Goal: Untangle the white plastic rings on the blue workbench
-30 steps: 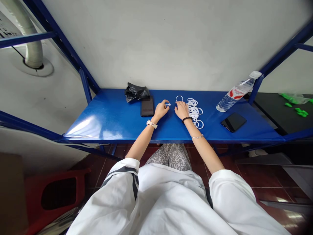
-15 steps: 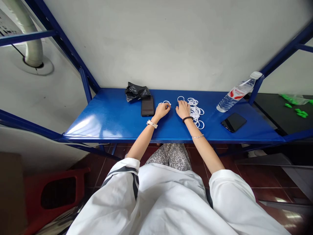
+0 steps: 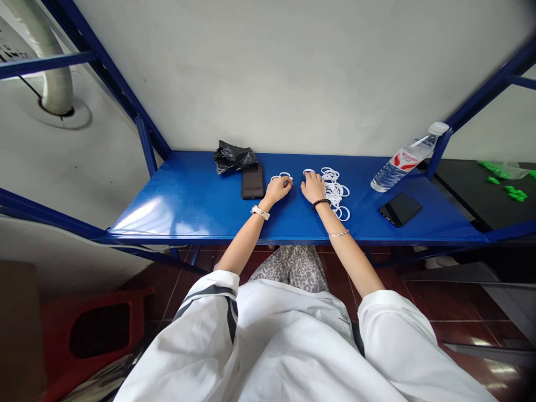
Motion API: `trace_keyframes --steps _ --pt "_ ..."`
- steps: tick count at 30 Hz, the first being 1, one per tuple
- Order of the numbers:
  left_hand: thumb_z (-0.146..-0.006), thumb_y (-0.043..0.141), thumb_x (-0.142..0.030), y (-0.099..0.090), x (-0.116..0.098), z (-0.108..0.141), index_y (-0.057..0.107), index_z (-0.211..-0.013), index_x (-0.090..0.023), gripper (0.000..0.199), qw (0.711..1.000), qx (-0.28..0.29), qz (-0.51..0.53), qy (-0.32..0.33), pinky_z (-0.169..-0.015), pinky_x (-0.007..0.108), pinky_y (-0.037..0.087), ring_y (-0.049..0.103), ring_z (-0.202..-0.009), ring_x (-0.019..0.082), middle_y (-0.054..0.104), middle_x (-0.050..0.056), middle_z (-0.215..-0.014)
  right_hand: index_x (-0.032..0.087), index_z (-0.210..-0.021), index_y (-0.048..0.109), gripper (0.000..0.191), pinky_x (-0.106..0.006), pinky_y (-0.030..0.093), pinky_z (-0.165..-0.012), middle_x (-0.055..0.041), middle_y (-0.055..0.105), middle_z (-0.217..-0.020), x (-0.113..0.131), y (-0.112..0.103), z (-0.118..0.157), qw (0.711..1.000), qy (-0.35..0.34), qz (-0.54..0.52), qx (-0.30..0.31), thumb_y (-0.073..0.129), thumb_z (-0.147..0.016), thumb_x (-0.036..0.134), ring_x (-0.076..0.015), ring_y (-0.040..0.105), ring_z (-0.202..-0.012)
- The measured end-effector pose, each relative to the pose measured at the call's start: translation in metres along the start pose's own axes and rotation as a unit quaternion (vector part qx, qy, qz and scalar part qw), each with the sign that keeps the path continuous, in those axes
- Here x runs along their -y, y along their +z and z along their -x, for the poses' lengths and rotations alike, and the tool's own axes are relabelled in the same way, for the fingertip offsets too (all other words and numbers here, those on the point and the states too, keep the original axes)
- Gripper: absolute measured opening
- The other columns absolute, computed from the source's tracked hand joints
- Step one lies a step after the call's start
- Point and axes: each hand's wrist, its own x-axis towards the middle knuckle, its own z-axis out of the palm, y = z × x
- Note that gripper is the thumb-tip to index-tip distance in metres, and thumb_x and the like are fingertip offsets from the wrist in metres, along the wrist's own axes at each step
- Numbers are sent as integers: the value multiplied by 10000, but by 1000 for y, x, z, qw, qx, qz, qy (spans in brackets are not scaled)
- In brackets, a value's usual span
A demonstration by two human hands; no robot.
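Note:
On the blue table [image 3: 201,206], my left hand [image 3: 278,188] is curled, its fingertips pinched beside white rings [image 3: 285,174]; what lies between them is too small to make out. My right hand [image 3: 312,186] rests palm down with bent fingers, touching a white ring [image 3: 309,171] at its far side. Right beside it lies a loose pile of white rings [image 3: 335,192], partly covered by my hand and wrist. A dark phone [image 3: 252,182] lies left of my left hand, against a crumpled black plastic bag [image 3: 234,157].
A water bottle [image 3: 404,162] leans or lies toward the blue frame post at the right, with a second black phone [image 3: 401,209] in front of it. Green pieces [image 3: 516,193] lie on a dark surface farther right. A red stool [image 3: 138,318] stands at lower left.
The ring at my right fingertips looks flatter and slightly lower than before. My left hand has not visibly moved.

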Motion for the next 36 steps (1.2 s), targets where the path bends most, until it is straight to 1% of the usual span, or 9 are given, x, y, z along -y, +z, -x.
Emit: trace_keyframes --steps 3,8,11,15,20,25,29,33,36 --pt "-829 512 -124 0 0 0 703 -831 -182 200 1000 -3 8 2 -574 275 323 462 -510 162 460 -16 -496 96 -1253 594 393 -532 431 -964 -223 588 -1299 -2 3 -1 1000 -11 -7 -23 437 -898 161 -382 489 -1188" --pt "-829 517 -109 -1 -1 1 707 -830 -181 203 1000 -1 11 -1 -586 274 330 472 -520 164 471 -15 -504 137 -997 664 300 -499 452 -898 -193 644 -1049 -3 0 -3 997 -8 -20 -80 373 -932 170 -354 520 -1070" --pt "-841 515 -111 -2 -3 1 710 -835 -172 204 1000 6 7 -1 -599 281 342 472 -520 169 467 -12 -503 130 -1032 643 295 -481 446 -893 -191 625 -1081 -1 -5 -2 994 2 -24 -106 365 -939 160 -344 513 -1078" --pt "-842 517 -104 -3 -4 2 708 -838 -167 201 1000 6 5 -2 -597 279 330 458 -519 165 461 -14 -506 109 -1138 620 297 -503 414 -937 -204 613 -1190 0 -4 0 998 4 -4 -57 438 -905 135 -359 505 -1132" --pt "-842 518 -107 -3 -5 2 708 -844 -168 200 1000 8 2 -4 -593 272 326 470 -527 163 473 -16 -507 141 -1053 650 239 -504 417 -918 -201 629 -1163 -3 1 -1 1000 -8 2 -20 461 -907 143 -358 526 -1101" --pt "-850 521 -112 -3 -7 3 707 -855 -168 194 1000 13 -3 -9 -591 272 318 497 -550 165 507 -9 -521 168 -993 640 205 -481 421 -932 -170 650 -1124 0 -6 0 999 -42 -13 8 446 -928 148 -335 545 -1103" --pt "-900 524 -161 -4 -8 3 682 -823 -171 176 1000 6 1 -21 -603 269 322 532 -596 171 567 10 -582 181 -986 627 204 -446 437 -928 -136 675 -1080 6 -9 0 995 -77 -69 8 428 -949 164 -299 571 -1068" --pt "-989 465 -262 -4 -9 4 624 -767 -173 287 999 -14 19 -27 -600 264 312 560 -639 173 607 34 -662 194 -968 618 173 -409 464 -918 -107 683 -1035 9 -9 -1 982 -117 -148 2 451 -933 166 -269 580 -1027" --pt "-1023 421 -298 -3 -9 4 606 -796 -178 316 999 -27 30 -31 -602 260 302 563 -639 170 610 31 -671 204 -921 610 135 -391 476 -917 -89 678 -1009 11 -10 0 973 -148 -177 14 482 -910 164 -253 577 -1005"
